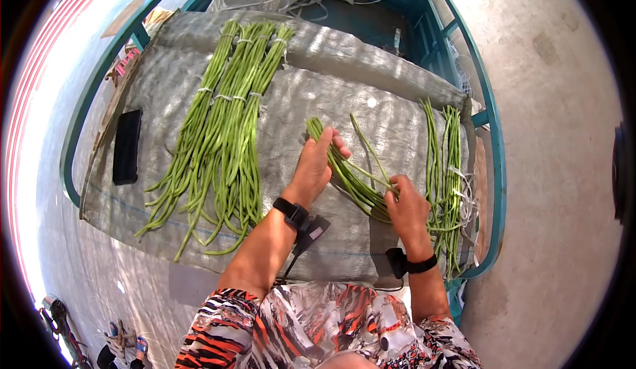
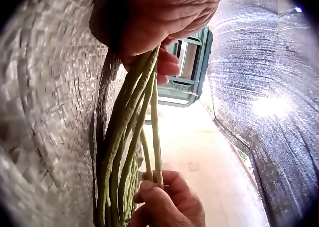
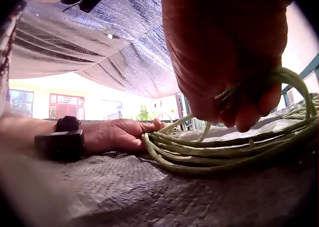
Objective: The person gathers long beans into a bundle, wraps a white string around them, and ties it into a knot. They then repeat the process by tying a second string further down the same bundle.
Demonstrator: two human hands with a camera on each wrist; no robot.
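Observation:
My left hand (image 1: 313, 170) grips a small bunch of long green beans (image 1: 354, 187) near one end, above a grey woven sheet (image 1: 318, 94). In the left wrist view the bean stalks (image 2: 124, 132) run from under that palm toward my right hand (image 2: 169, 202). The fingers of my right hand (image 1: 409, 211) pinch a couple of beans that stand a little apart from the bunch. From the right wrist view, the bunch (image 3: 214, 159) bends in a curve low over the sheet, with the left hand (image 3: 117, 137) at its far end.
Tied bundles of long beans (image 1: 232, 110) lie to the left, bound with white ties. More beans (image 1: 450, 140) and loose white strings (image 1: 468, 200) lie at the right edge. A black phone-like slab (image 1: 127, 147) rests far left. Teal metal rails (image 1: 493, 170) border the sheet.

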